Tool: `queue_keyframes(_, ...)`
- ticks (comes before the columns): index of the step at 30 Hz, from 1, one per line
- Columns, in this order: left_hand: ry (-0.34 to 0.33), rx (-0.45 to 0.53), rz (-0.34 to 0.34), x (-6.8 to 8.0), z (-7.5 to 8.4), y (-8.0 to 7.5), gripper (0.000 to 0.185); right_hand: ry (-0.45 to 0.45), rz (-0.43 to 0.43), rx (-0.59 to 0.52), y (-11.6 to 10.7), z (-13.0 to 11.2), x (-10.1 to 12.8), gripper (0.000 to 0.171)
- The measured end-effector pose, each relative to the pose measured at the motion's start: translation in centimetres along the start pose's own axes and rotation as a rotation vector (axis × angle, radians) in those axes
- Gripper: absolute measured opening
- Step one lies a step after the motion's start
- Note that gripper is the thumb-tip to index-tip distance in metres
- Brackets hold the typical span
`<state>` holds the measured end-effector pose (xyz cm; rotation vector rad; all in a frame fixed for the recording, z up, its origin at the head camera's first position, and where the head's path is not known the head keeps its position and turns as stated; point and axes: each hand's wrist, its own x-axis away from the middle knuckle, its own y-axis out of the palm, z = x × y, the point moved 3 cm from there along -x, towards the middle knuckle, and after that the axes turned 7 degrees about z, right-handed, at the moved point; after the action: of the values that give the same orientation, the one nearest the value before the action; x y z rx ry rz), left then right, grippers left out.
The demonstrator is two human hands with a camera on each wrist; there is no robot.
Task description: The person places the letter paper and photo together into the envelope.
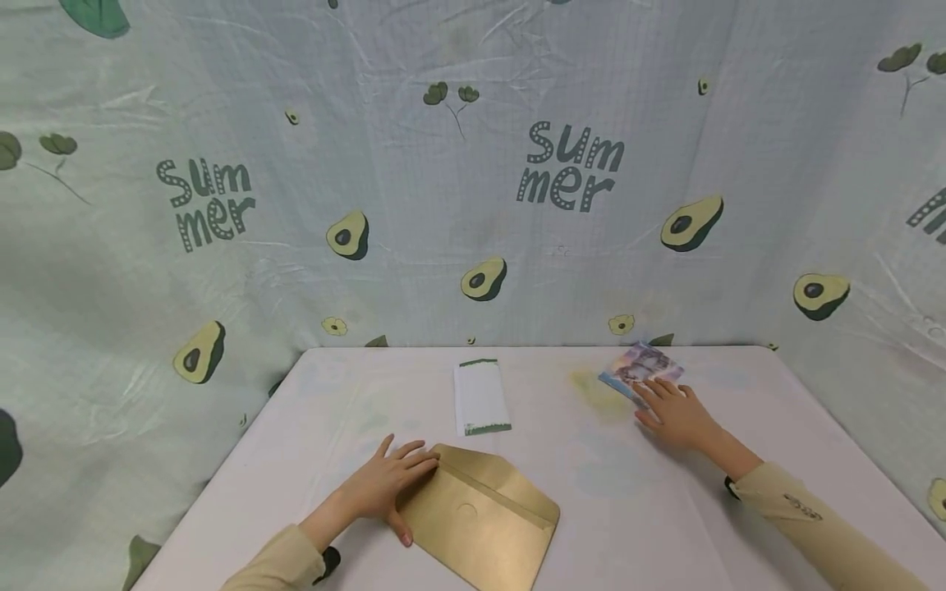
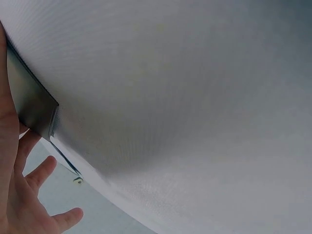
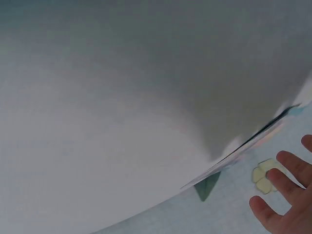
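The flat gold paper envelope (image 1: 480,521) lies near the white table's (image 1: 628,509) front edge. The left hand (image 1: 388,488) presses it with flat, unclenched fingers. The right hand (image 1: 676,414), beyond the envelope, touches a colourful photo card (image 1: 639,367) with loose fingers. The envelope looks light, thin and bendy (probably slippery too), so its edge seems the best spot to pinch.

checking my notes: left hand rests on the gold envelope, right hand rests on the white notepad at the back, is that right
Not quite. The left hand does rest on the gold envelope, but the right hand rests on the colourful card, not the white notepad, which lies untouched between them. The head view shows it.
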<state>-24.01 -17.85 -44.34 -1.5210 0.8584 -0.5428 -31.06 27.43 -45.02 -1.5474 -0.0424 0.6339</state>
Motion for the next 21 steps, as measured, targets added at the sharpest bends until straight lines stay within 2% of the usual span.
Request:
queue_keyframes(6,-0.002,0.004,0.003,0.0,0.0,0.0,0.11,0.085,-0.021,0.033,-0.1,2.9,-2.0,0.046)
queue_keyframes(13,0.0,0.008,0.011,0.0,-0.1,-0.2,0.11,0.128,-0.037,0.092,0.0,5.3,-4.1,0.048)
queue_keyframes(21,0.006,-0.007,0.006,0.0,0.0,0.0,0.111,0.167,-0.111,0.168,0.5,6.6,-4.6,0.051)
